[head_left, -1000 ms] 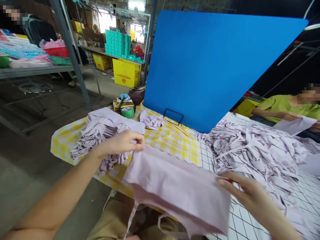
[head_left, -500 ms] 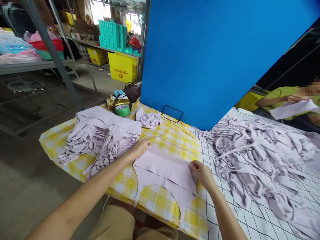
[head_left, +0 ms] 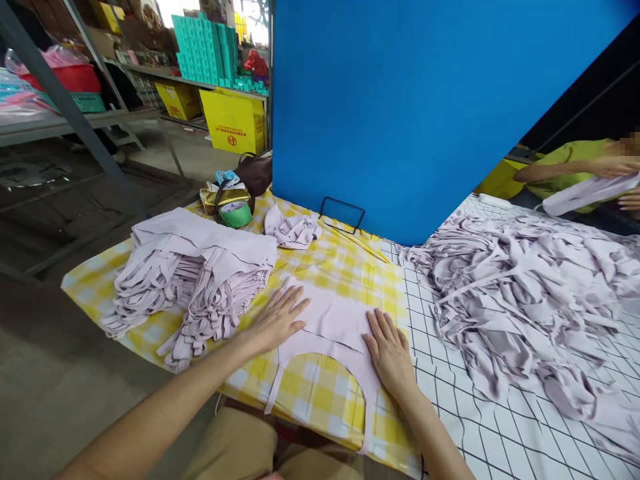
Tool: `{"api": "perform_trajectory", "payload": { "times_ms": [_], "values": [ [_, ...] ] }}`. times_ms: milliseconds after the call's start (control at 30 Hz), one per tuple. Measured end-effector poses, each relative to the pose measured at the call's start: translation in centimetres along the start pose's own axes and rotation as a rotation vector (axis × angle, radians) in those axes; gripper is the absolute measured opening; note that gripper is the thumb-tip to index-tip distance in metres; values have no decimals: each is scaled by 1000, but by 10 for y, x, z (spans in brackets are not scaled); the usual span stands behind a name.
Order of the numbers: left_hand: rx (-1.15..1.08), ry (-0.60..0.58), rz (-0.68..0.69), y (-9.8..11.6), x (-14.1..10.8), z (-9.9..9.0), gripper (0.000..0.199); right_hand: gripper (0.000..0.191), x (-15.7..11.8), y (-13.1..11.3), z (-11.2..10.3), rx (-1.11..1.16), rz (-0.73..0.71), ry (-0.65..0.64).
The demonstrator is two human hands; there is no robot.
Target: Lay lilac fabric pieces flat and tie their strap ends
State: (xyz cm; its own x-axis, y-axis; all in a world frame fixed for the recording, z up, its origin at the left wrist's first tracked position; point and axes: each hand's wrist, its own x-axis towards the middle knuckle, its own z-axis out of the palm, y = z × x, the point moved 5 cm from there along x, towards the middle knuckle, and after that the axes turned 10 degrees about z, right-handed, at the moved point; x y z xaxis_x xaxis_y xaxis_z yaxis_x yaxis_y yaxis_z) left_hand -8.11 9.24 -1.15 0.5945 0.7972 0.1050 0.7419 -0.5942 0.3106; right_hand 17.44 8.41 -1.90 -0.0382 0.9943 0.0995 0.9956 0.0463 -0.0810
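A pale lilac strappy top lies spread on the yellow checked tablecloth, its straps pointing toward me. Across its left side my left hand rests flat, fingers spread. My right hand presses on the right side, also flat with the fingers stretched out. Left of the top sits a neat stack of matching tops, their straps hanging in bunches. A small crumpled lilac piece lies behind.
A large heap of lilac garments covers the white grid cloth at right. Behind stands a tall blue board with a black wire stand. Green tape lies at the back left. A co-worker's sleeve shows far right.
Both hands have gone from pinching the top's edges to lying flat on it. The co-worker's lilac piece has shifted. The whole view has turned slightly.
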Motion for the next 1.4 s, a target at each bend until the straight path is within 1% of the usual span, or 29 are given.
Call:
{"api": "perform_trajectory", "payload": {
  "times_ms": [67, 133, 267, 400, 467, 533, 567, 667, 733, 800, 867, 967, 1067, 1133, 1200, 1267, 1300, 1367, 1400],
  "values": [
    [0, -45, -16, 2, -11, 1, 50, 53, -8, 9, 7, -43, 26, -64],
    [-10, -78, -32, 2, -18, -2, 50, 53, -13, 19, 9, -63, 50, -102],
    [-44, -106, -57, 4, -19, -12, 49, 53, -14, 25, 5, -83, 66, -84],
    [-109, -140, 2, 13, -20, -10, 55, 53, -13, 25, 7, -71, 61, -104],
    [-136, -161, 37, 15, -21, -7, 54, 53, -14, 28, 7, -74, 71, -118],
    [-144, -137, 28, 12, -20, -6, 54, 53, -15, 31, 5, -93, 99, -111],
    [-137, -105, -4, 9, -18, -7, 54, 53, -15, 30, 2, -107, 117, -92],
    [-84, -6, -171, -4, -6, -9, 60, 54, -13, 15, -9, -135, 147, 9],
    [-49, -9, -218, -8, 3, -5, 62, 54, -10, -3, -11, -124, 111, 33],
    [-23, -42, -179, -7, 8, 0, 61, 53, -9, -18, -6, -97, 44, -35],
    [-3, -55, -135, -6, 9, 3, 58, 51, -11, -22, 0, -76, -3, -118],
    [5, -61, -107, -7, 4, 3, 57, 51, -17, -9, 4, -72, 14, -154],
    [8, -70, -140, -6, 2, 1, 61, 52, -23, 10, 5, -72, 48, -172],
    [11, -67, -153, -1, 3, 0, 63, 52, -25, 18, 6, -56, 61, -181],
    [1, -78, -108, 9, 4, 2, 60, 53, -26, 21, 6, -31, 81, -172],
    [-22, -108, -52, 16, 4, 4, 55, 53, -30, 21, 2, 6, 116, -130],
    [-34, -127, -43, 18, 3, 4, 54, 53, -35, 19, -4, 36, 137, -93],
    [-52, -151, -60, 18, 0, 3, 55, 51, -54, 15, -23, 139, 188, -18],
    [-60, -156, -65, 19, -1, 2, 56, 49, -67, 12, -35, 218, 205, -21]
  ]
}}
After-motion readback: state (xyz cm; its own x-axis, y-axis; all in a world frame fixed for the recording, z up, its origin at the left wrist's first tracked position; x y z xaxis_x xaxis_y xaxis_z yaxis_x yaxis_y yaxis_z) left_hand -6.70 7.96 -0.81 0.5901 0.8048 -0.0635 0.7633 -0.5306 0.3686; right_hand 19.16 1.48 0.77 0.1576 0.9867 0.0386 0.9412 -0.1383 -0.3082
